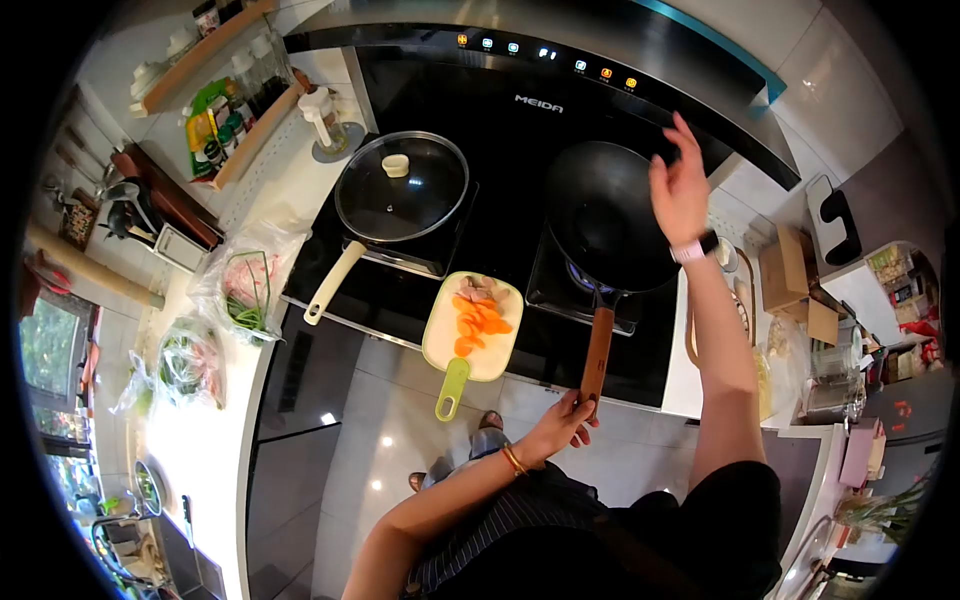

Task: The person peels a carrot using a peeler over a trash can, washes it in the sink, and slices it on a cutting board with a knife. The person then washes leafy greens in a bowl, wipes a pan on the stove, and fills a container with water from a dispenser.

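Smoothly rounded black wok (605,215), brown wooden handle (598,350)

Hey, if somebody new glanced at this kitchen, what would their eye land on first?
Probably the bright orange slices on the pale cutting board at the front edge of the black cooktop. Next, perhaps, the dark wok on the cooktop's right side, with a blue flame beneath. The left hand grips its wooden handle, while the right hand is raised by the wok's right rim.
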`<state>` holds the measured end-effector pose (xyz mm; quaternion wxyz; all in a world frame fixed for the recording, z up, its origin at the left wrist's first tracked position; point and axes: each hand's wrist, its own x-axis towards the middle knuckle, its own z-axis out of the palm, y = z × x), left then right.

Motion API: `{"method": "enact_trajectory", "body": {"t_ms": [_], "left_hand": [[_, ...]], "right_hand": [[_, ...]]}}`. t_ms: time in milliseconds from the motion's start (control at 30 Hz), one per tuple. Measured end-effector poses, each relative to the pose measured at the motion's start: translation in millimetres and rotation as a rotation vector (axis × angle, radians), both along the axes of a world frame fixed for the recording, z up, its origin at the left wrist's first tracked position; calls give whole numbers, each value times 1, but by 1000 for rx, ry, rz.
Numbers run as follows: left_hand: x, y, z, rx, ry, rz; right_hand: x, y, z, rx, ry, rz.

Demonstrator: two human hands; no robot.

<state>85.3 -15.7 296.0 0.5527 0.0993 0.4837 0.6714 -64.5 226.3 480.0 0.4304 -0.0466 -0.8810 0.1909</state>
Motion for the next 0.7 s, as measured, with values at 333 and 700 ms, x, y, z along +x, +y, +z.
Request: {"method": "enact_trajectory", "body": {"t_ms": [333,700], "left_hand": [[9,-10,29,-9,62,-13],[61,-93,20,269,-305,141]], "right_hand": [[207,-55,-144,-864,-200,-174],[214,-139,-128,-372,-215,-265]]}}
